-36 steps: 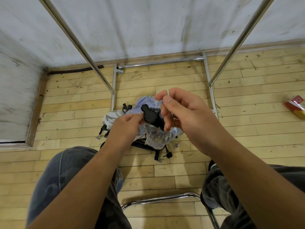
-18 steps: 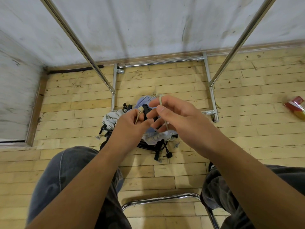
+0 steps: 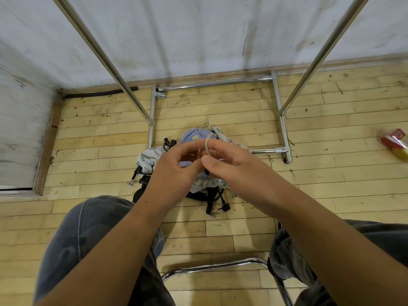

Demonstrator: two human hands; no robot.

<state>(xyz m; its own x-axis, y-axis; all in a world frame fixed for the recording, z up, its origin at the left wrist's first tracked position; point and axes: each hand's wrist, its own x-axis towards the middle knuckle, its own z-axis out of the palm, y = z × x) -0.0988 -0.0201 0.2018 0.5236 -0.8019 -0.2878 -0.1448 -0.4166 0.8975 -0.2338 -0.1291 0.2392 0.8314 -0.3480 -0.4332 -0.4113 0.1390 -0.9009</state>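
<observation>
Your left hand (image 3: 174,166), grip pinched on a pale cord (image 3: 207,147), your right hand (image 3: 223,163), grip curled with the cord looped over its forefinger, both above the cloth bundle (image 3: 146,159) on the floor (image 3: 242,228).

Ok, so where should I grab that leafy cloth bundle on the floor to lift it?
Probably by the black straps spilling out at its near edge, reaching down from the seated person's side. The cloth bundle is a soft, crumpled heap, so pinched fabric would likely sag; the straps give ready loops. The left hand and right hand hold the pale cord, so free one first.
</observation>
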